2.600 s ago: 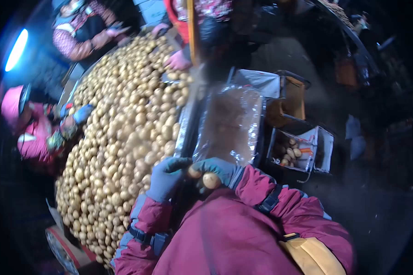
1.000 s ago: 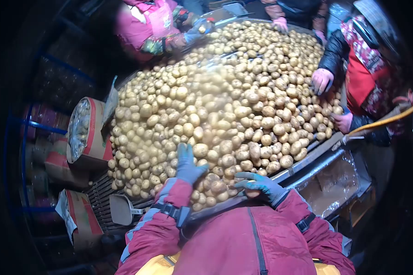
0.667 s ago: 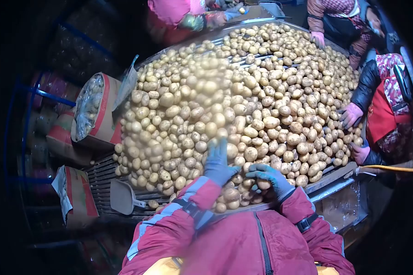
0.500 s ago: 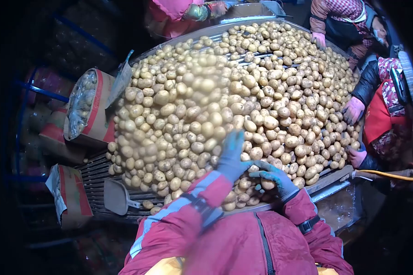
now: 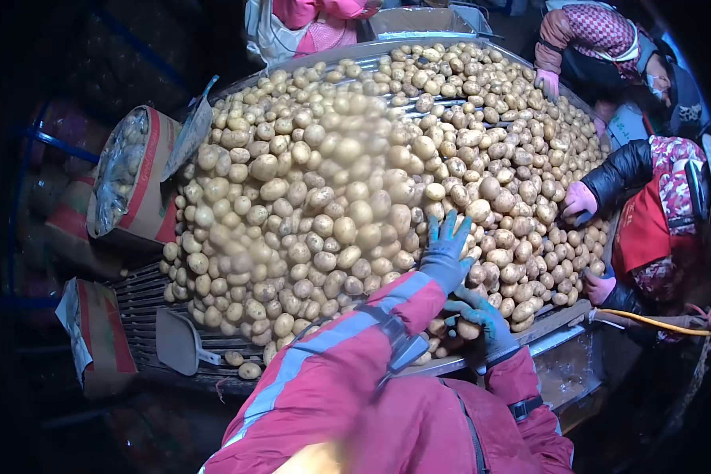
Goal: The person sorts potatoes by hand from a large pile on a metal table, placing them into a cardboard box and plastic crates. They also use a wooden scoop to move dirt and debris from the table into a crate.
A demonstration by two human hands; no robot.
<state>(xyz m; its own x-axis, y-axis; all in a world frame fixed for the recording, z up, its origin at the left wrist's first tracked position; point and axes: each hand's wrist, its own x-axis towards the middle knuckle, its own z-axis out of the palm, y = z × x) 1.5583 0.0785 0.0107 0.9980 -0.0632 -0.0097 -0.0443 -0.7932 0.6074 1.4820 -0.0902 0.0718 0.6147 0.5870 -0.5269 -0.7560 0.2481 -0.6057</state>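
A large heap of potatoes (image 5: 292,237) covers the slatted table. My left hand (image 5: 448,257), in a blue-grey glove, reaches onto the heap with its fingers spread over the potatoes and nothing gripped. Closer to the table's front edge, my right hand (image 5: 490,324), gloved the same way, curls around a potato (image 5: 468,329). Its fingertips lie just below my left wrist. A few more potatoes lie beneath the two hands, partly hidden by my left forearm.
A scoop (image 5: 178,341) lies on the bare slats (image 5: 138,312) at left. Beside the table stand a lined carton (image 5: 146,178) and a smaller box (image 5: 99,332). Co-workers' pink-gloved hands (image 5: 581,201) touch the heap's right side. A yellow cable (image 5: 656,322) runs at right.
My left hand has moved right across the heap, and its fingers are now spread. My right hand stays low by the edge with a potato. The whole view has shifted slightly.
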